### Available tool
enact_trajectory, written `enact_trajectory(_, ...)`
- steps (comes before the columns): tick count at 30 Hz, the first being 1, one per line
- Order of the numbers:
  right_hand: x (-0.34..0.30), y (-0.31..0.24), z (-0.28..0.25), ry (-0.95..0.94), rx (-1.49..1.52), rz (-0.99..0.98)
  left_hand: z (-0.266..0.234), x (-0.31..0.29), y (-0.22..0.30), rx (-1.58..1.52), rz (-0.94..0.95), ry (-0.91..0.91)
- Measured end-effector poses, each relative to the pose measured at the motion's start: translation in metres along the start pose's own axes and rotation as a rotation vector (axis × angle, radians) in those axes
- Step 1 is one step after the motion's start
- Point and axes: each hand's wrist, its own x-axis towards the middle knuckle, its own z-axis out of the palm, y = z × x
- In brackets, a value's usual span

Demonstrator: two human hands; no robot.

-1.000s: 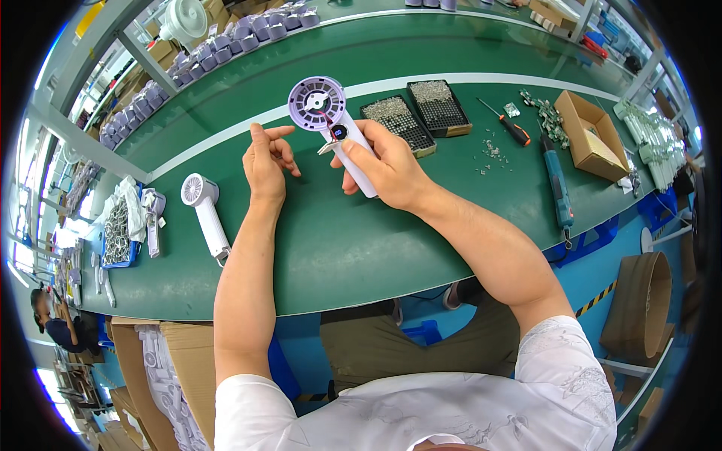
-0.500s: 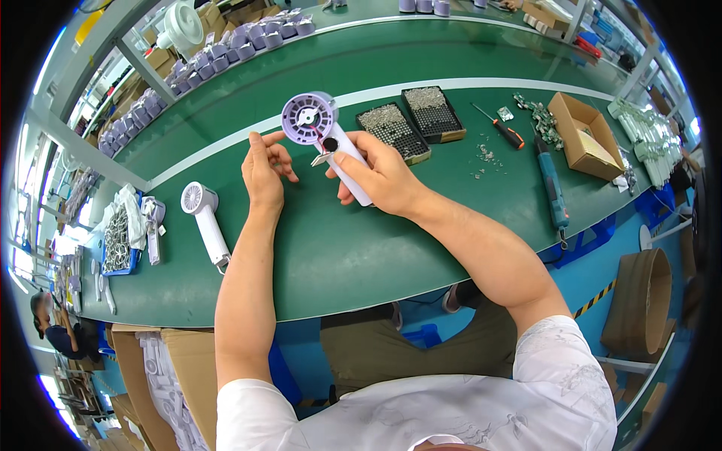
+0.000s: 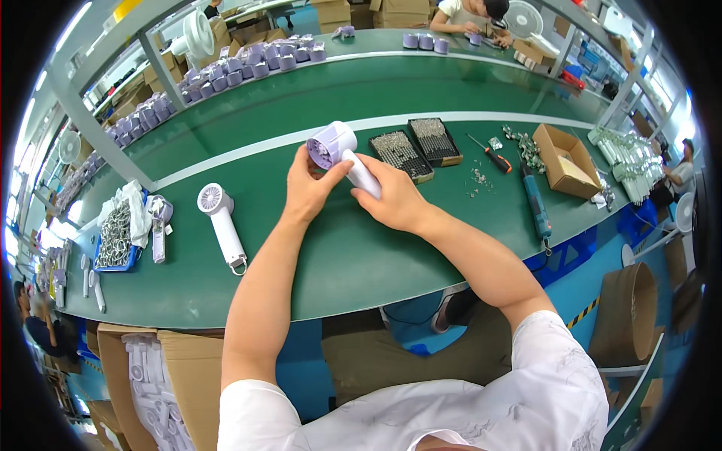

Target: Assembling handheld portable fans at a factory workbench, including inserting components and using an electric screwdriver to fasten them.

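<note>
A pale purple handheld fan (image 3: pixel 344 140) is held above the green workbench with both hands. My right hand (image 3: pixel 392 194) is wrapped round its handle. At the round head, my left hand (image 3: pixel 307 188) has its fingers on the near left side and its thumb reaching across toward the neck. The open end of the head faces left and toward me, with parts inside it only partly visible. To the left of my left forearm lies another handheld fan (image 3: pixel 224 233), whitish, with a loop at its lower end.
Two black trays (image 3: pixel 421 174) of small metal parts lie beyond my hands. Further right are a screwdriver (image 3: pixel 498 160), a teal power driver (image 3: pixel 535 201) and an open cardboard box (image 3: pixel 560 180). At left stands a blue bin (image 3: pixel 138 259) of metal rings. Purple fan housings (image 3: pixel 259 69) line the far bench.
My left hand, beside the fan before, now grips its head. The fan has turned, so its open end faces left instead of up at me. The view has shifted, showing more of the far side.
</note>
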Motion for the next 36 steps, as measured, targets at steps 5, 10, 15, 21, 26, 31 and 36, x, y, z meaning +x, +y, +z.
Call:
enact_trajectory(5,-0.002,-0.010,0.007,0.007,-0.125,0.051,0.002,-0.001,0.006,-0.109,-0.045,0.098)
enact_trajectory(10,0.004,-0.021,0.002,-0.003,-0.162,0.036,-0.003,0.002,0.002,-0.267,0.000,0.130)
enact_trajectory(15,0.006,-0.037,-0.018,-0.176,-0.037,0.305,-0.006,0.008,-0.007,-0.466,-0.033,0.205)
enact_trajectory(21,0.014,-0.033,-0.037,-0.350,0.626,0.751,-0.012,0.004,-0.010,-0.694,-0.068,0.016)
enact_trajectory(26,0.017,-0.040,-0.048,-0.387,0.260,0.592,-0.015,0.002,0.000,-0.692,0.000,-0.184)
enact_trajectory(31,0.024,-0.010,-0.050,-0.238,-0.137,0.176,-0.013,0.004,-0.006,-0.635,-0.001,-0.223)
enact_trajectory(36,0.076,0.039,-0.066,-0.217,-0.270,0.190,-0.010,0.000,-0.017,-0.523,-0.187,-0.031)
